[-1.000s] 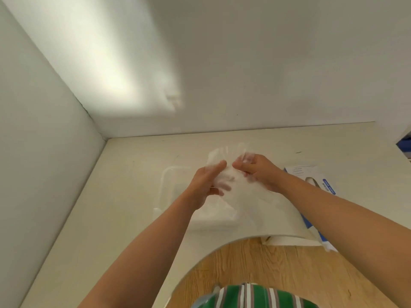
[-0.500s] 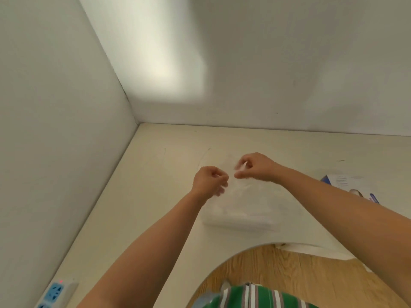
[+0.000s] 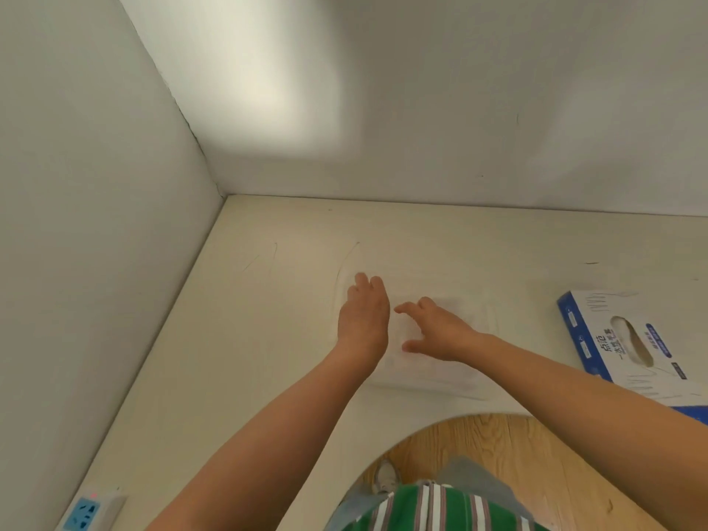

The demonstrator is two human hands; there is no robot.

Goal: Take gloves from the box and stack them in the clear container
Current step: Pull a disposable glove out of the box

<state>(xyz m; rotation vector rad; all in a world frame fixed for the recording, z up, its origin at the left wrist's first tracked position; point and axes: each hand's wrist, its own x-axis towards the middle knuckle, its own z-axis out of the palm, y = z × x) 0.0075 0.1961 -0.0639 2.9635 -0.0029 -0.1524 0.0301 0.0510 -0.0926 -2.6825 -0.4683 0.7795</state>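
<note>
— Hands, state and position?

— Noted left hand (image 3: 364,320) flat, fingers straight, over left part of clear container (image 3: 473,389). Noted right hand (image 3: 440,333) spread, pressing on gloves (image 3: 417,367) stacked inside. Close together, not touching; nothing gripped by either.

— Step in hand?

— Judged as flattening the stack. Next: reach right to box (image 3: 597,350), pinch one thin glove through its slot, draw out without dragging extras.

— Edges and room?

— Found container close to curved front edge of table (image 3: 268,339); no pulling toward body advised. Open surface between container and box, more toward side wall (image 3: 95,224). Power strip (image 3: 90,509) at near-left corner, well apart.
</note>
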